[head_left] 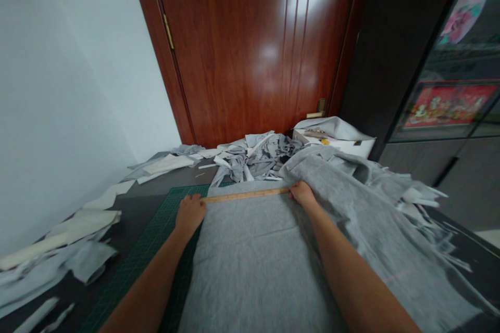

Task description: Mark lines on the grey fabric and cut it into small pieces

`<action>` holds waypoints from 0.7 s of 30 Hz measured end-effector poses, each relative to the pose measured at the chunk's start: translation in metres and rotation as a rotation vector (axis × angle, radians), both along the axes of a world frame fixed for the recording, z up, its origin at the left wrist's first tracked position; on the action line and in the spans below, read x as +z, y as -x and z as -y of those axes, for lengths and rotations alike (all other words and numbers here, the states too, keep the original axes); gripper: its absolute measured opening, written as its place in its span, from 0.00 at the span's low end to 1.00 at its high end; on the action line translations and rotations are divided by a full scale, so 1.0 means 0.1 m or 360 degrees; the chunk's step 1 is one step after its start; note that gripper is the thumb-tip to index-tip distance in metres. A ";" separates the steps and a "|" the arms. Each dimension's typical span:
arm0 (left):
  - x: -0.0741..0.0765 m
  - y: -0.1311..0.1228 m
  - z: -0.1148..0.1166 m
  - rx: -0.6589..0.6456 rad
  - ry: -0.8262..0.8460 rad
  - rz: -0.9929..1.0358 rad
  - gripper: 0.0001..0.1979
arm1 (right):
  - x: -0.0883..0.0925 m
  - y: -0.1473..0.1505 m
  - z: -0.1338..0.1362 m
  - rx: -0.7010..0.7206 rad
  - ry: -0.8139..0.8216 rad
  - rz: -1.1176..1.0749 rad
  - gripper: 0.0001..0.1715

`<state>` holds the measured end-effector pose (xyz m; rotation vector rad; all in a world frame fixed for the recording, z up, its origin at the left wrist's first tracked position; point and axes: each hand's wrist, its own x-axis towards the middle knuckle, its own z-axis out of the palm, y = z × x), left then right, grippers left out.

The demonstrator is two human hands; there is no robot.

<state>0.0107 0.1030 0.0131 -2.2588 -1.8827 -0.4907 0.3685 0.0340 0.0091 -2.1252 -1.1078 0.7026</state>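
A thin tan ruler (pixel 246 195) lies across the far part of a spread grey fabric piece (pixel 250 260). My left hand (pixel 191 214) grips the ruler's left end at the fabric's left edge, its fingers curled and resting over the green cutting mat (pixel 152 239). The ruler's other end is pinched by my right hand (pixel 302 193), which touches the fabric near its right side. Beside my right forearm a larger heap of grey fabric (pixel 375 223) spreads to the right. The fingertips of both hands are partly hidden.
A pile of grey and white fabric scraps (pixel 258 153) lies at the back of the dark table (pixel 136 208). Behind the heap stands a white box (pixel 351 146) with cloth on top. Pale scraps (pixel 86 223) line the left edge by the wall. A wooden door (pixel 242 52) rises behind.
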 end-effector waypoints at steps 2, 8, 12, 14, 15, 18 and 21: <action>0.02 -0.01 0.02 -0.0033 -0.0047 0.0036 0.19 | -0.01 0.00 0.00 -0.0003 -0.0003 -0.0006 0.18; 0.07 -0.11 0.06 -0.0445 -0.0152 0.0248 0.23 | -0.02 -0.01 -0.01 0.0002 -0.0020 -0.0032 0.18; 0.05 -0.16 0.08 -0.0820 -0.0032 0.0434 0.26 | -0.03 -0.01 -0.01 0.0002 -0.0045 -0.0042 0.18; 0.03 -0.16 0.08 -0.0866 0.0074 0.0435 0.27 | -0.03 -0.01 -0.01 -0.0001 -0.0060 -0.0043 0.18; 0.02 -0.15 0.07 -0.0877 0.0107 0.0430 0.28 | -0.03 -0.01 -0.01 -0.0003 -0.0070 -0.0043 0.18; 0.00 -0.13 0.03 -0.0897 0.0119 0.0420 0.29 | -0.04 -0.01 -0.03 -0.0025 -0.0116 -0.0041 0.19; -0.01 -0.09 -0.02 -0.0901 0.0143 0.0432 0.30 | -0.02 0.00 -0.06 -0.0066 -0.0203 -0.0066 0.17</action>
